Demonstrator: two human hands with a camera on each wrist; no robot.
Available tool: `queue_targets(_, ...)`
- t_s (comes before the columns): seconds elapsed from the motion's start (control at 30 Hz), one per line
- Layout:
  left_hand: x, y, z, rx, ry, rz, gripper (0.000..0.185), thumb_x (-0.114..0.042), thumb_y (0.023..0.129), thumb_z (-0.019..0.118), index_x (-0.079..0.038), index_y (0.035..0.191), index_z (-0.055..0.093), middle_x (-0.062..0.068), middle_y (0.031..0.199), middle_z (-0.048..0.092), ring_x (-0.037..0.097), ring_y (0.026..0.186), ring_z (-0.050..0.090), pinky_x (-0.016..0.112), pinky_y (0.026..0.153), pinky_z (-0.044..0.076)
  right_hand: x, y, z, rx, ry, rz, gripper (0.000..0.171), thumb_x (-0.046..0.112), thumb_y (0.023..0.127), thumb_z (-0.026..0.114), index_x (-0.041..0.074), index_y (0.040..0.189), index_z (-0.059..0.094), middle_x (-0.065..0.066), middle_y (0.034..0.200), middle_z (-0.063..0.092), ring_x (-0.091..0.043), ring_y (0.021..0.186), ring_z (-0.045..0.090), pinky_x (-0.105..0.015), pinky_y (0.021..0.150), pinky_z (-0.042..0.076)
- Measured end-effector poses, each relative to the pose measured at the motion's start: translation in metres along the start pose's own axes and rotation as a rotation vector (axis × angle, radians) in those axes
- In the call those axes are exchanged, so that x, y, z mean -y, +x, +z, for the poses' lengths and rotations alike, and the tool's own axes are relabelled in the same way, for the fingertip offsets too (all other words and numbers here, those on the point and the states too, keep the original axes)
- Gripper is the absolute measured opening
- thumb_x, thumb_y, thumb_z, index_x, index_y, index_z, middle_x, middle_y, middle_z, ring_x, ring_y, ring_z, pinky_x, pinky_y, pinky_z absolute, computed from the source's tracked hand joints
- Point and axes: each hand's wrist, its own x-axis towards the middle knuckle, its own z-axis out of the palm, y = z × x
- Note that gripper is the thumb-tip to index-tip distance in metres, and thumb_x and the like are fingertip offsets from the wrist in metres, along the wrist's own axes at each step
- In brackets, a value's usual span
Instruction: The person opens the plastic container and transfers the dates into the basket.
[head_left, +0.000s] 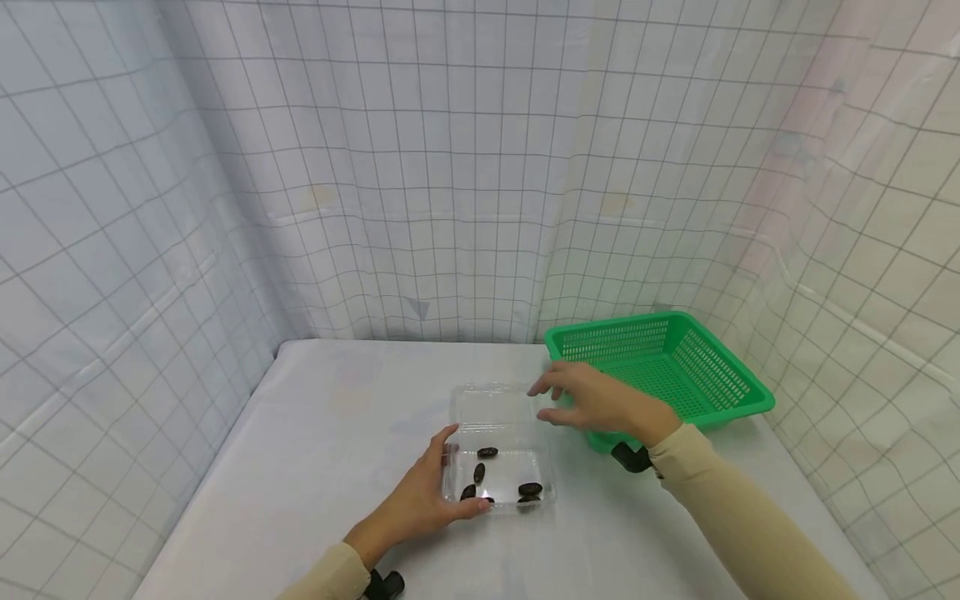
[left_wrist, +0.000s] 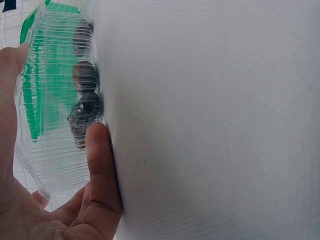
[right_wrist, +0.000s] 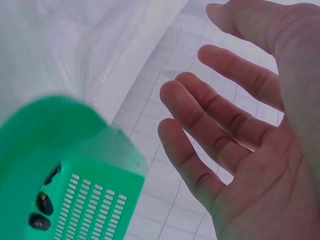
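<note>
Clamshell box (head_left: 501, 454), thin, light and crushable at lower centre, so my left grip (head_left: 420, 500) holds its side wall gently while my right grip (head_left: 600, 400) hovers open, empty

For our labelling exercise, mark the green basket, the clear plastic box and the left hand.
green basket (head_left: 731, 387), head view, on its right mesh wall.
clear plastic box (head_left: 491, 408), head view, on its open lid.
left hand (head_left: 420, 496), head view, on the back of the hand.

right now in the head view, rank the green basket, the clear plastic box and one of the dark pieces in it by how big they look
1. green basket, largest
2. clear plastic box, lid open
3. dark piece, by far the smallest

The basket lies farther from the camera and still looks larger, so the order is safe.
</note>
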Motion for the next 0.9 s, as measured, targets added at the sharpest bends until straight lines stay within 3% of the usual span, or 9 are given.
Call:
queue_targets(0.47,0.0,0.0,-0.002,0.01,0.005,0.005,0.133,-0.053,0.086,0.103,-0.013,0.184,0.022,0.02,0.166,0.061,0.034,0.145,0.067,0.064,0.118,0.055,0.03,0.019,0.031,0.115,-0.013,-0.069,0.031,0.029,0.11,0.084,0.018,0.139,0.082,0.0,0.133,0.076,-0.026,0.119,0.078,-0.039,0.104,0.065)
queue_targets(0.7,-0.001,0.001,-0.001,0.012,0.012,-0.018,0.133,-0.057,0.087,0.102,-0.015,0.184,0.022,0.022,0.171,0.058,0.038,0.153,0.063,0.068,0.123,0.052,0.04,0.03,0.049,0.196,-0.001,-0.106,0.035,0.026,0.109,0.086,0.014,0.142,0.08,-0.007,0.135,0.075,-0.029,0.121,0.08,-0.033,0.105,0.064)
queue_targets(0.9,0.0,0.0,-0.001,-0.001,0.01,0.025,0.133,-0.053,0.085,0.104,-0.011,0.183,0.023,0.021,0.164,0.063,0.032,0.145,0.067,0.062,0.119,0.054,0.045,0.04,0.065,0.265,-0.016,-0.117,0.041,0.022,0.104,0.091,0.015,0.143,0.08,-0.007,0.137,0.075,-0.025,0.121,0.079,-0.029,0.107,0.062)
